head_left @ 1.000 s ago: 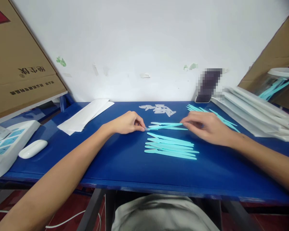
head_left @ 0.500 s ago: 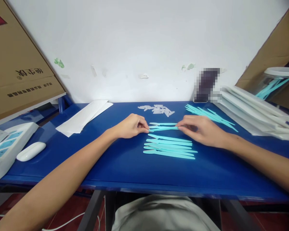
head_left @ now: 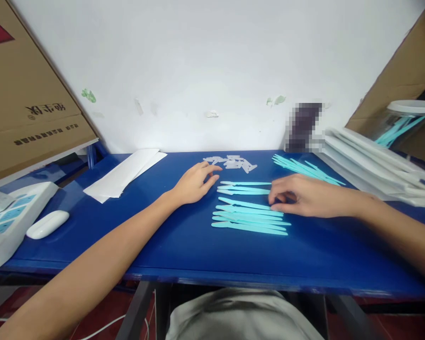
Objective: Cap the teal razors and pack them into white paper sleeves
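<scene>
Turquoise eyebrow razors lie side by side on the blue table. One pair (head_left: 248, 190) is at the far end of the row, with several more (head_left: 250, 228) nearer me. My right hand (head_left: 292, 194) is at the row's right side, thumb and fingers closed around the right end of an eyebrow razor (head_left: 244, 203), whose tip they hide. My left hand (head_left: 197, 183) is beyond the left ends of the razors, its thumb and fingers apart and holding nothing. Just past its fingertips is a loose heap of small translucent white caps (head_left: 233, 163).
More turquoise razors (head_left: 302, 167) lie in a pile at the back right, beside stacked white packets (head_left: 375, 165). A clear jar (head_left: 400, 127) holds others. White paper sheets (head_left: 125, 174), a white oval case (head_left: 47, 224) and a white device (head_left: 17, 212) are leftward.
Both hands have let go of the razor they held, which now lies in the far pair. My left hand has opened and moved slightly up; my right hand has shifted right and toward me.
</scene>
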Demonstrator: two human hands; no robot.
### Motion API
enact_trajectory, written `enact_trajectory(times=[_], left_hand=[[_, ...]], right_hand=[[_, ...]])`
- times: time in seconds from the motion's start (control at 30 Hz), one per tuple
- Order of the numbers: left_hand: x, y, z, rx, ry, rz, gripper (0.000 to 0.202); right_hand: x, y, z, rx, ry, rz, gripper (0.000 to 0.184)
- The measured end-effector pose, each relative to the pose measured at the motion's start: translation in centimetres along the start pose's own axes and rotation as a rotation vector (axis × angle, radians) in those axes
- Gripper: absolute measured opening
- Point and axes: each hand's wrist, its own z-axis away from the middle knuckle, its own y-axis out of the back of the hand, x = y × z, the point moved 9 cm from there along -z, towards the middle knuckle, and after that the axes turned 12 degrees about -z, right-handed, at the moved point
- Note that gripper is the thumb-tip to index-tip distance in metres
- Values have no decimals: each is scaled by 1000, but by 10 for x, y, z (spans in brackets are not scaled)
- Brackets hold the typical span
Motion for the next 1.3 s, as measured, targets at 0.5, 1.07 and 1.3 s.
enact_trajectory(times=[0.5,1.07,1.3], left_hand=[[-23,-37,-12,-266,2,-73,53],[-33,-12,-12,-114,2,-453,43],[-38,-14,-12,-140,-8,-461,41]], right_hand=[[2,-15,-12,22,-125,-109,43],[-2,3,0,123,19,52,23],[-4,-3,0,126,113,76,38]])
